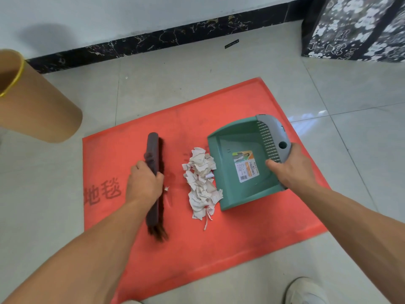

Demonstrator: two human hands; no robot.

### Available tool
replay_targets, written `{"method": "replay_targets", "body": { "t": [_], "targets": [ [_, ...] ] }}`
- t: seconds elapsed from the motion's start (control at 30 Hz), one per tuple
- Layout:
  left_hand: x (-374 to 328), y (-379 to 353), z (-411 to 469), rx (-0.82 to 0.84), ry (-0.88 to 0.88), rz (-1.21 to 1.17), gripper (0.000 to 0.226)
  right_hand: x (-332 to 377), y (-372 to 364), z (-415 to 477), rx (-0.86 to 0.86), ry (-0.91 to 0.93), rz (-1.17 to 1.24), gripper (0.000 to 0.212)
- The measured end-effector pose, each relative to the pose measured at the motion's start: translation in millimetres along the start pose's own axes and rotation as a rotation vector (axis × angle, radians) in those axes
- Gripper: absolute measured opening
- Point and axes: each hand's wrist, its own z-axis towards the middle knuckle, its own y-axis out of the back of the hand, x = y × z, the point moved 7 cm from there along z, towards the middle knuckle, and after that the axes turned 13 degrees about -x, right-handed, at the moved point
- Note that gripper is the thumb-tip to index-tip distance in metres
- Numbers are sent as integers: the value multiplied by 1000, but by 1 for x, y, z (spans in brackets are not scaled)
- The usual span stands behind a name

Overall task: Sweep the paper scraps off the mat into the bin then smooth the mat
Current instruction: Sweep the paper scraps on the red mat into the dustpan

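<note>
A red mat (241, 102) lies on the tiled floor. A heap of white paper scraps (201, 183) sits in its middle, touching the front lip of a green dustpan (232, 150). My right hand (289, 165) grips the dustpan's grey back rim. My left hand (145, 181) grips a dark brown brush (153, 150), which lies left of the heap with its bristles facing the scraps. One small scrap (166, 188) lies beside the brush. A brown bin (37, 106) stands at the left, off the mat.
A black-and-white patterned bag (355, 29) stands at the back right against the wall. A dark marble skirting (153, 40) runs along the wall. A small black strip (231, 43) lies on the tiles. A white shoe (306, 290) shows at the bottom right.
</note>
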Motion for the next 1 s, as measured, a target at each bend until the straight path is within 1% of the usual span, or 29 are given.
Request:
{"method": "replay_targets", "body": {
  "t": [0.07, 0.2, 0.27, 0.5, 0.63, 0.7, 0.77, 0.87, 1.0],
  "targets": [
    [5, -2, -1, 42, 27, 4, 39, -3, -1, -1, -9, -11, -6, 46],
    [-23, -17, -18, 119, -50, -52, 38, -8, -5, -4, -14, -30, -8, 48],
    [-42, -23, -28, 129, -77, -100, 38, -8, -8, -5, -13, -22, -1, 48],
    [-85, -24, -39, 125, -141, -224, 33, -7, -16, -10, 3, -27, 20, 49],
    [-75, -8, -25, 22, -119, -261, 34, -6, -18, -12, 9, -32, 38, 50],
    [-60, 0, -12, -26, -90, -223, 35, -6, -18, -12, 11, -35, 45, 49],
    [-46, 1, -4, -18, -90, -127, 35, -6, -17, -12, 13, -38, 48, 48],
    [-36, -8, -8, 70, -142, -21, 34, -8, -18, -14, 10, -47, 51, 47],
    [-61, -27, -33, 171, -283, -54, 34, -9, -23, -15, 20, -61, 57, 47]
  ]
}}
